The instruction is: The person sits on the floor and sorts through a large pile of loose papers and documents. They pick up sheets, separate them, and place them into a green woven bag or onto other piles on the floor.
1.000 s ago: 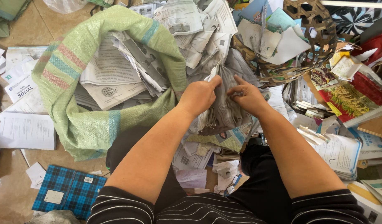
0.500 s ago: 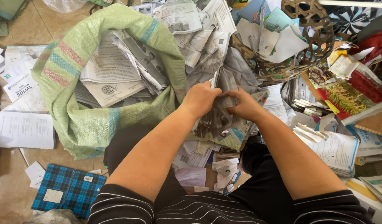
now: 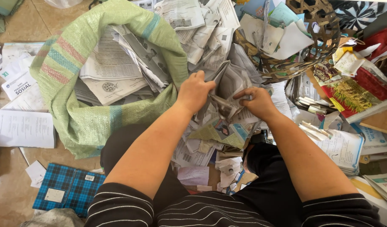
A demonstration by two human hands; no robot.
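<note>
Both hands clamped on crumpled paper, centre of pile.
I see left hand (image 3: 196,90) and right hand (image 3: 255,101) gripping one grey newspaper wad (image 3: 227,90), just right of the green woven sack (image 3: 71,88) stuffed with papers.

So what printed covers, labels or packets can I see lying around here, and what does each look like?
Blue plaid notebook: floor, lower left, with two small pale labels.
White printed sheet: flat on the floor, far left.
Red and yellow packet: right, among the loose papers.
Green woven sack: upper left, pink and blue stripes, stuffed with papers.
</note>
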